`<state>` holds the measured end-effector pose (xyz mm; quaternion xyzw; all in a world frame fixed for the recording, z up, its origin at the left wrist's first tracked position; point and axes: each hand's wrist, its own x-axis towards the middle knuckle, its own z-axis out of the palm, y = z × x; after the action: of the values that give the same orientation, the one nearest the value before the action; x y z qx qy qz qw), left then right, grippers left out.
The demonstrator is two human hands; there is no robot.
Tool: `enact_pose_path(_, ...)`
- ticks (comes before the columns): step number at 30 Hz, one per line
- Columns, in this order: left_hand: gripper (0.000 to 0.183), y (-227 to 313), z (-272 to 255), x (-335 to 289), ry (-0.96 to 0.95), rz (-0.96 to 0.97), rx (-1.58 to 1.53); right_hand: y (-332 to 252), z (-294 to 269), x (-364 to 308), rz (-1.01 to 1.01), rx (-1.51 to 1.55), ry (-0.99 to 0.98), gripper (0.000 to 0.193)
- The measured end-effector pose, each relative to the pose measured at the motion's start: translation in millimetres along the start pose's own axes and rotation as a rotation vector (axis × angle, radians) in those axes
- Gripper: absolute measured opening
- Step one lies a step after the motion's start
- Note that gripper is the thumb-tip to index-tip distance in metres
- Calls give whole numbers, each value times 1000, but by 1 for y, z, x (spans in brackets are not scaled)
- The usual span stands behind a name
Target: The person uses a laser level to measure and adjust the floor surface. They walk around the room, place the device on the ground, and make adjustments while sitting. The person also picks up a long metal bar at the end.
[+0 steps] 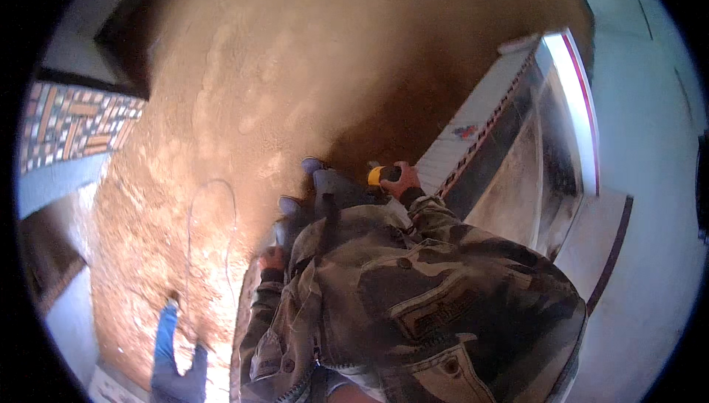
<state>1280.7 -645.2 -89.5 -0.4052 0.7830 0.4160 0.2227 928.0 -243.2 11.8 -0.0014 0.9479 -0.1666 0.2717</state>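
So from my end, going left to right: there's a mosaic-patterned wall panel (81,124), then somebody else's legs (177,362) at the lower edge, then a thin loop of cord (189,240) lying on the brown dusty floor (258,93). My left hand (272,257) is down by the jacket, too small and shadowed for me to tell whether its grip is clenched or holding anything. Next are the shoes (312,165), and just right of them is the yellow-and-black tool (375,176), out in front of the body. My right hand (406,178) has its grip wrapped around it. Progress-wise, I'd say having it in hand is the only bit that's clearly done. The long white structure (461,133) is just beyond that hand, but I can't tell if they touch. No finished work I can pick out, so how much is left is anyone's guess.
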Motion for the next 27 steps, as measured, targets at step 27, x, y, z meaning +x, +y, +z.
enact_pose_path(27,30,77,164,-129,-172,-13,459,241,-171,100,-112,172,445,90)
